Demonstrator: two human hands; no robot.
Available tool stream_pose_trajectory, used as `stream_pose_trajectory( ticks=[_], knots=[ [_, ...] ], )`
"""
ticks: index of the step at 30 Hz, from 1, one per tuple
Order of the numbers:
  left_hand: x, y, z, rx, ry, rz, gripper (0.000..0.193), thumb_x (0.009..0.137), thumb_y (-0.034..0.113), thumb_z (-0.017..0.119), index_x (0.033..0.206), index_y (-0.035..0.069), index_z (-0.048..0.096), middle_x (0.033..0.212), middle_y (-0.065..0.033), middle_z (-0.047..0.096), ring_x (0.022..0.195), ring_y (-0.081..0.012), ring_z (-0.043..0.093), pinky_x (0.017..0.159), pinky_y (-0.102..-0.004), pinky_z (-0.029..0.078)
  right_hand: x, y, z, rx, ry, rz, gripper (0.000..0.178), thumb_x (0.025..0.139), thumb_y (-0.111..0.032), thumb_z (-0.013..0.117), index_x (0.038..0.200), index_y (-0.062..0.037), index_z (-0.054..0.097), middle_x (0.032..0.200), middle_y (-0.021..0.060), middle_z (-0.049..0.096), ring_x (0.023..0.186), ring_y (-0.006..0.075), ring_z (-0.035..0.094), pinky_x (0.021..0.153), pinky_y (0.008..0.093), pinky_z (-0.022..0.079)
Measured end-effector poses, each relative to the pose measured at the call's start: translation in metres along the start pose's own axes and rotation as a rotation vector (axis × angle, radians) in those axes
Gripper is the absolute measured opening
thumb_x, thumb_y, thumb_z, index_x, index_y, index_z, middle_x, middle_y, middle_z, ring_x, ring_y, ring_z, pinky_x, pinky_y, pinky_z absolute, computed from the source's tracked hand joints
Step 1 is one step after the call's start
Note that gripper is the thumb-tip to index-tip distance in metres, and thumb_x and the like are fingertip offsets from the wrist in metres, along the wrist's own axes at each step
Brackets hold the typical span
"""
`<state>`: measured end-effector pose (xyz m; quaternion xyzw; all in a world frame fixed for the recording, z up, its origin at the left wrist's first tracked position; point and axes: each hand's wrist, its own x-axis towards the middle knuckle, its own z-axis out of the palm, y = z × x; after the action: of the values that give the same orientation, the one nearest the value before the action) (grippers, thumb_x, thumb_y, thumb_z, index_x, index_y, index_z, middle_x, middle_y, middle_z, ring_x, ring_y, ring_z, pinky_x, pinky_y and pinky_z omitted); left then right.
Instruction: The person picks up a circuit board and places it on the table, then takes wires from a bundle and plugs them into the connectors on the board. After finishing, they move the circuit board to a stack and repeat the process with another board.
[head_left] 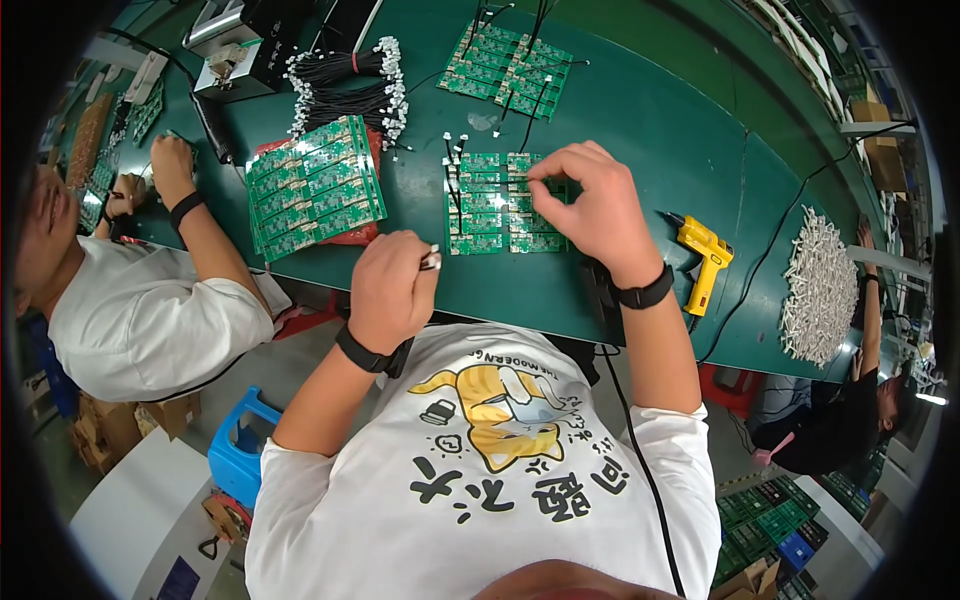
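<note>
My left hand (392,285) is closed near the table's front edge. White-tipped cable ends (430,259) stick out between its thumb and fingers; the rest of the cables is hidden in the fist. Over the right half of a green circuit board panel (476,216), my right hand (600,205) has thumb and forefinger drawn together in a pinch. Whatever is between those fingertips is too small to make out. Several black wires with white connectors (455,142) rise from the panel's upper left.
Stacked green panels (315,190) lie left, below black cable bundles (350,100). Another wired panel (505,70) lies farther back. A yellow glue gun (706,262) rests to the right, before a heap of white parts (820,288). A co-worker's hand (172,160) works at far left.
</note>
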<state>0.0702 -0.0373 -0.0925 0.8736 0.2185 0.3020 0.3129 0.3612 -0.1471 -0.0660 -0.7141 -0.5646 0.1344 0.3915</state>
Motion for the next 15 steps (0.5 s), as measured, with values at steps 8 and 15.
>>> stream_pose_trajectory(
  ticks=[8,15],
  knots=[
    [0.004,-0.008,0.016,0.119,-0.131,0.082,0.018,0.094,0.01,0.078,0.093,0.005,0.06,0.087,-0.0137,0.063,0.077,-0.0373,0.063,0.072,-0.049,0.044,0.009,0.016,0.008,0.003,-0.083,0.001,0.01,0.101,-0.007,0.087,0.104,0.0001,0.082,0.111,0.0107,0.079,0.105,0.0286,0.075,0.09,0.0402,0.062],
    [0.002,-0.01,0.016,0.138,-0.142,0.077,0.018,0.093,0.011,0.08,0.095,0.005,0.063,0.092,-0.0119,0.063,0.078,-0.0356,0.063,0.072,-0.048,0.045,0.011,0.016,0.008,-0.032,-0.102,-0.035,0.01,0.104,-0.005,0.083,0.105,0.0019,0.076,0.114,0.0136,0.077,0.108,0.0325,0.074,0.092,0.0423,0.062]
  ],
)
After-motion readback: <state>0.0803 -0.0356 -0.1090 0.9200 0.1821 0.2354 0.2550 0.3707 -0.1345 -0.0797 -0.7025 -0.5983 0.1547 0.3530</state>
